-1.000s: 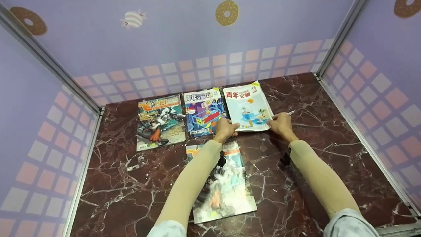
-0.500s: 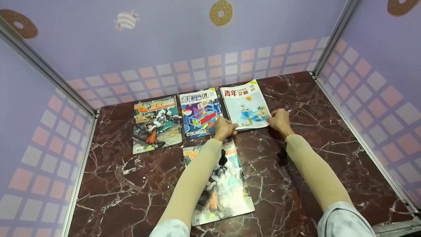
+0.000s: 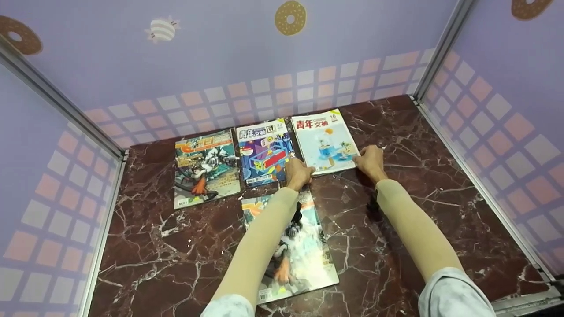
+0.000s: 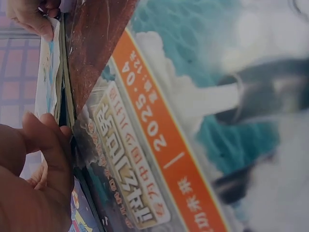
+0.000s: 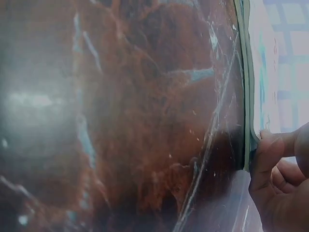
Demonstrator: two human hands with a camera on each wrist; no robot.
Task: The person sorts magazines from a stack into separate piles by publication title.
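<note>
A magazine (image 3: pixel 325 141) with a pale blue island cover lies at the back right; the right wrist view shows layered edges (image 5: pixel 247 82) beneath its cover. My left hand (image 3: pixel 298 173) pinches its near left corner, fingers curled at the edge. At the near right corner, my right hand (image 3: pixel 371 162) pinches between thumb and fingers. A purple-blue magazine (image 3: pixel 265 154) lies directly left of it, partly covered by my left hand. Beneath my left forearm is another magazine (image 3: pixel 304 255) with a glossy white-and-teal cover, its orange banner (image 4: pixel 159 130) large in the left wrist view.
Farther left lies a teal magazine (image 3: pixel 207 169) with an orange figure, in line with the others. All rest on a dark red marbled tabletop (image 3: pixel 176 259). Purple patterned panels (image 3: pixel 229 48) wall in the back and both sides, with metal rails (image 3: pixel 478 191) at the edges.
The pale blue magazine, earlier raised and bowed at its far right corner, now lies flatter and squarer beside its neighbour. Both hands keep to its near corners. The head view shifts slightly.
</note>
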